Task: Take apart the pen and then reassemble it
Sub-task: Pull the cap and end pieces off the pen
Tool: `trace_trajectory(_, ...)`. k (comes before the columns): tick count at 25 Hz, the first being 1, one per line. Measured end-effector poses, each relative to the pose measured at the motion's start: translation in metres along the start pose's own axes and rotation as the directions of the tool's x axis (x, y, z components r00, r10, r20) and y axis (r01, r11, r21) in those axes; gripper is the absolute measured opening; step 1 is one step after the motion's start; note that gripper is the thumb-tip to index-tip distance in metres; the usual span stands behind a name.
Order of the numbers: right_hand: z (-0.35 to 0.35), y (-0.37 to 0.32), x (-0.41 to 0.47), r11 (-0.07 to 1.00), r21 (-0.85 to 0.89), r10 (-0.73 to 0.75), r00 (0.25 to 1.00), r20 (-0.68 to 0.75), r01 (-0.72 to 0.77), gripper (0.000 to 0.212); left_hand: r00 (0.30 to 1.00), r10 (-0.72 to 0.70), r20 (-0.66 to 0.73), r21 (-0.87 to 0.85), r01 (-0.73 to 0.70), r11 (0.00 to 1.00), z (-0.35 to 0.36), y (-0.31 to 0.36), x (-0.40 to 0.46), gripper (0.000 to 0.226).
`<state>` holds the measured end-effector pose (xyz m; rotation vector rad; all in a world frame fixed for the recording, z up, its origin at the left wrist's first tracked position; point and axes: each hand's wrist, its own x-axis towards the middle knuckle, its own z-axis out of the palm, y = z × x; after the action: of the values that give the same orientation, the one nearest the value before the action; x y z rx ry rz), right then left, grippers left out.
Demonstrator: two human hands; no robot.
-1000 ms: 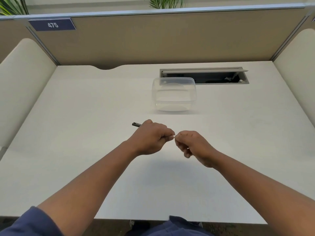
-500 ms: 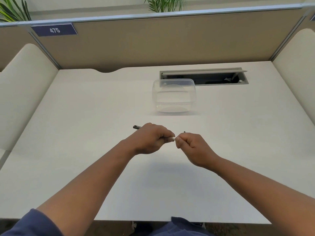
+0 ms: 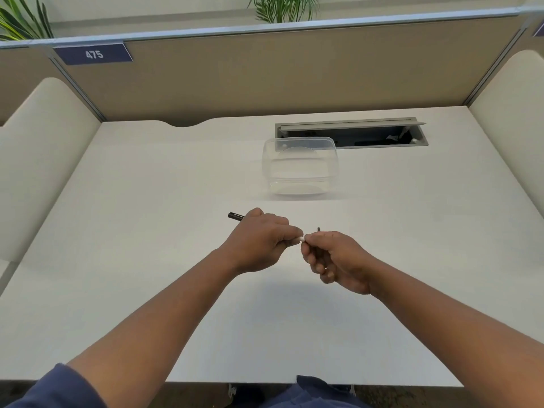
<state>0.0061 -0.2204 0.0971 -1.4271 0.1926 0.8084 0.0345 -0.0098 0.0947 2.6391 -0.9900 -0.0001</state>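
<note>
Gripping the pen (image 3: 235, 216) in a closed left hand (image 3: 260, 240), right hand (image 3: 335, 260) grip pinching its white end (image 3: 302, 238), above the desk (image 3: 147, 231).

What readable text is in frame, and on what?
"475" in white on the blue plate on top of the back partition, left side.
Blue plate at the far right edge: cut off, nothing readable.
Pen, clear tub, desk: no print visible.
</note>
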Motion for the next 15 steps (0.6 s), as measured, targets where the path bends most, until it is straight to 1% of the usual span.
trace_trajectory(1, -0.001, -0.001, 0.0, 1.0, -0.021, -0.01, 1.0, 0.014, 0.01, 0.032, 1.0, 0.004, -0.011, 0.002, -0.004, 1.0, 0.001, 0.0, -0.001, 0.025)
trace_trajectory(2, -0.001, 0.001, 0.0, 0.995, -0.083, -0.058, 0.998, 0.006, 0.058, 0.033, 1.0, -0.008, 0.001, -0.018, 0.008, 1.0, 0.0, 0.001, -0.002, 0.025)
trace_trajectory(4, 0.0, 0.006, -0.001, 0.945, -0.276, -0.193, 0.981, -0.038, 0.175, 0.036, 0.996, -0.046, 0.074, -0.074, 0.051, 0.996, -0.002, 0.003, -0.001, 0.025)
trace_trajectory(5, -0.001, 0.009, 0.0, 0.89, -0.396, -0.27, 0.961, -0.054, 0.228, 0.036, 0.99, -0.07, 0.118, -0.106, 0.083, 0.991, -0.002, 0.004, 0.0, 0.024)
trace_trajectory(6, -0.002, 0.013, 0.002, 0.796, -0.531, -0.368, 0.929, -0.045, 0.29, 0.034, 0.981, -0.101, 0.165, -0.149, 0.126, 0.981, -0.003, 0.004, 0.0, 0.023)
trace_trajectory(7, -0.005, 0.018, 0.004, 0.64, -0.679, -0.488, 0.873, 0.001, 0.359, 0.031, 0.965, -0.143, 0.22, -0.209, 0.19, 0.959, -0.005, 0.004, 0.001, 0.022)
trace_trajectory(8, -0.008, 0.022, 0.007, 0.406, -0.814, -0.613, 0.784, 0.095, 0.416, 0.027, 0.936, -0.197, 0.291, -0.276, 0.279, 0.92, -0.005, 0.003, 0.001, 0.022)
trace_trajectory(9, -0.013, 0.026, 0.01, 0.134, -0.897, -0.695, 0.686, 0.218, 0.421, 0.023, 0.898, -0.241, 0.368, -0.343, 0.372, 0.862, -0.007, 0.004, 0.001, 0.022)
trace_trajectory(10, -0.018, 0.029, 0.012, -0.076, -0.915, -0.719, 0.614, 0.325, 0.397, 0.021, 0.865, -0.263, 0.427, -0.399, 0.441, 0.804, -0.007, 0.004, 0.0, 0.022)
trace_trajectory(11, -0.021, 0.03, 0.013, -0.154, -0.918, -0.728, 0.586, 0.356, 0.367, 0.02, 0.855, -0.265, 0.446, -0.431, 0.465, 0.773, -0.006, 0.005, -0.001, 0.022)
trace_trajectory(12, -0.019, 0.03, 0.012, -0.104, -0.926, -0.717, 0.618, 0.323, 0.363, 0.021, 0.857, -0.266, 0.441, -0.436, 0.464, 0.772, -0.004, 0.005, -0.002, 0.022)
trace_trajectory(13, -0.014, 0.026, 0.008, 0.099, -0.917, -0.682, 0.697, 0.22, 0.387, 0.022, 0.869, -0.268, 0.415, -0.418, 0.444, 0.792, -0.002, 0.005, -0.003, 0.022)
trace_trajectory(14, -0.008, 0.02, 0.005, 0.434, -0.813, -0.58, 0.811, 0.076, 0.388, 0.025, 0.893, -0.261, 0.365, -0.385, 0.401, 0.831, 0.0, 0.005, -0.004, 0.023)
trace_trajectory(15, -0.003, 0.015, 0.004, 0.737, -0.603, -0.4, 0.916, -0.022, 0.307, 0.028, 0.925, -0.237, 0.296, -0.343, 0.334, 0.878, 0.002, 0.004, -0.005, 0.023)
